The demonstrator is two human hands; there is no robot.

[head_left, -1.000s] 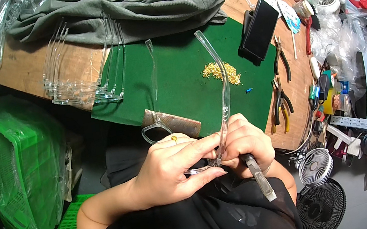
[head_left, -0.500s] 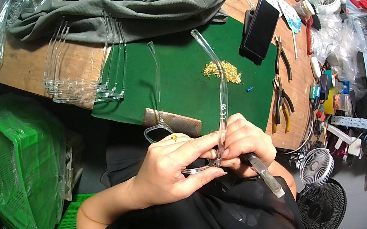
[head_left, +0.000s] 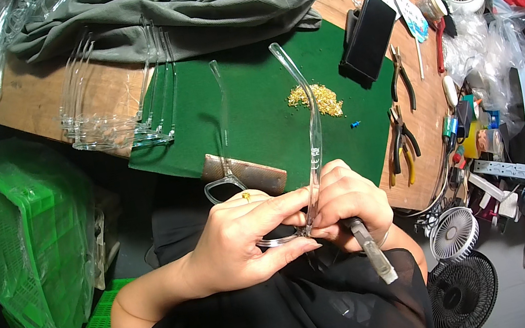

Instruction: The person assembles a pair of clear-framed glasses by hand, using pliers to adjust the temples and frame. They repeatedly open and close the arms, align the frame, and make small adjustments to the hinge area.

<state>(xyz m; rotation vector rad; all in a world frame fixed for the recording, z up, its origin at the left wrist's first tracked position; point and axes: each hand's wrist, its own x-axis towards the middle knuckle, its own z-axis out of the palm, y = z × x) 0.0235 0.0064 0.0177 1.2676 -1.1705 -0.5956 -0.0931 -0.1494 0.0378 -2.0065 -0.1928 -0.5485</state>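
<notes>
While the clear glasses frame (head_left: 288, 230) sits pinched at the hinge corner, just below the near edge of the green mat (head_left: 268, 114), both hands are closed around it. Left hand (head_left: 242, 245): fingers curled, thumb and forefinger clamped on the frame front. Right hand (head_left: 346, 202): fist-like, gripping a small screwdriver (head_left: 373, 253) whose handle sticks out toward the body; the tip is hidden under the fingers, so I cannot tell whether it is seated. One clear temple arm (head_left: 307, 121) rises from the hinge and runs up over the mat; the other arm (head_left: 223, 121) lies left of it on the mat.

Judgement: hinge-screw step, mid-way.

To do it well:
- Keep the left pinch right at the hinge so the frame can't twist.
- Driver in line with the screw axis, light pressure, small turns; clear plastic likely cracks or strips if forced.
- Watch the long temple arm; it acts as a lever on the hinge.

Pile of small gold screws (head_left: 316, 100) sits on the mat, right of centre. Pliers (head_left: 399, 73) lie just off the mat's right edge. Stack of clear frames (head_left: 119, 105) overlaps its left edge.
</notes>
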